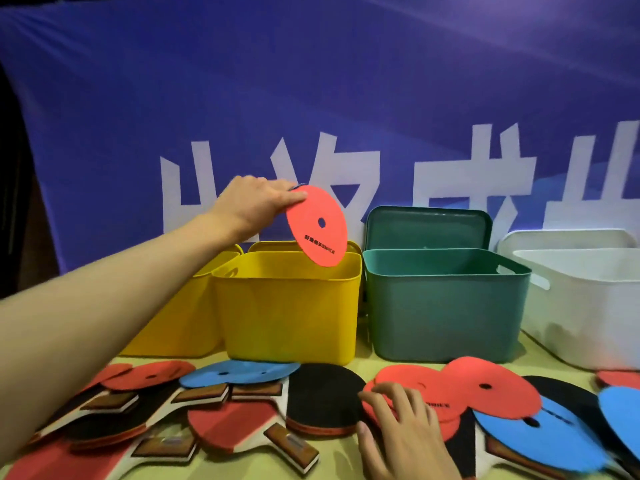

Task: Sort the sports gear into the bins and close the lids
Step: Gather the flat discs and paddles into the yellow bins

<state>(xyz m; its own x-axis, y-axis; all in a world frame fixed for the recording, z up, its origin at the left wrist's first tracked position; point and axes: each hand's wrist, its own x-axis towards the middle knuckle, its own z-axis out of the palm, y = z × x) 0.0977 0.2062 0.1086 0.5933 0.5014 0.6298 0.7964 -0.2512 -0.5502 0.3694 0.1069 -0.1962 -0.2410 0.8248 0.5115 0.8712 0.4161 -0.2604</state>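
- Left hand (254,199) up high, pinching a red disc (317,226) by its top edge, thumb on the near face, fingers behind.
- Disc hanging tilted over the open yellow bin (289,306), lower edge just at the bin's back rim, not yet inside.
- Black lettering and a small centre hole visible on that disc.
- Second yellow bin (183,306) tucked behind and to the left, touching the first.
- Green bin (446,306) just right of the yellow one, open, with its green lid (429,228) propped upright behind it.
- White bin (585,306) at far right, open, a white lid (564,239) leaning behind.
- Right hand (403,424) down low on the counter (349,455), fingers spread and relaxed, fingertips pressing on a stack of red discs (415,389); gripping nothing.
- Another red disc (491,389) overlapping that stack on the right, a blue disc (533,431) below it.
- Blue disc (239,374) and red disc (149,375) lying at the left over a heap of paddles.
- Black-faced paddle (322,396) in the middle, red-faced paddle (228,427) beside it, wooden handles pointing this way and that.
- Blue banner (311,98) with large white characters filling the background.
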